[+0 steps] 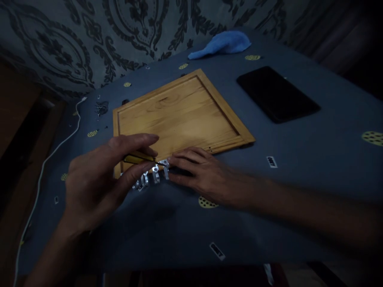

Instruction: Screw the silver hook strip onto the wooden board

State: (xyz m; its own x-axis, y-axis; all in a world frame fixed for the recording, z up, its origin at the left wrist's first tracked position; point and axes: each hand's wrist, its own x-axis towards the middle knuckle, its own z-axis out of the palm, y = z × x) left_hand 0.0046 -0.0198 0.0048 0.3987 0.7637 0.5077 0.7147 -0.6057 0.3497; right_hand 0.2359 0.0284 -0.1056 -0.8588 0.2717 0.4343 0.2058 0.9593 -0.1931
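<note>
My left hand [98, 175] is closed around a small screwdriver [136, 159] with a yellow and black handle. Its thin shaft points right, and the tip meets the rightmost of several shiny metal clips [155, 173] along the near edge of a framed wooden panel [176, 111]. From the other side, my right hand [203, 175] rests on that edge, its fingertips closed on the same rightmost metal clip [166, 170]. The clips hang over the edge; part of the rightmost one is hidden by my fingers. Two small dark holes show in the panel's frame, right of my right hand.
A dark tablet-like slab [278, 93] lies right of the panel. Behind it sits a crumpled blue cloth [223, 44]. On the left are a small heap of dark metal pieces [101, 107] and a white cable [42, 171]. A patterned grey cloth [254, 223] covers the table.
</note>
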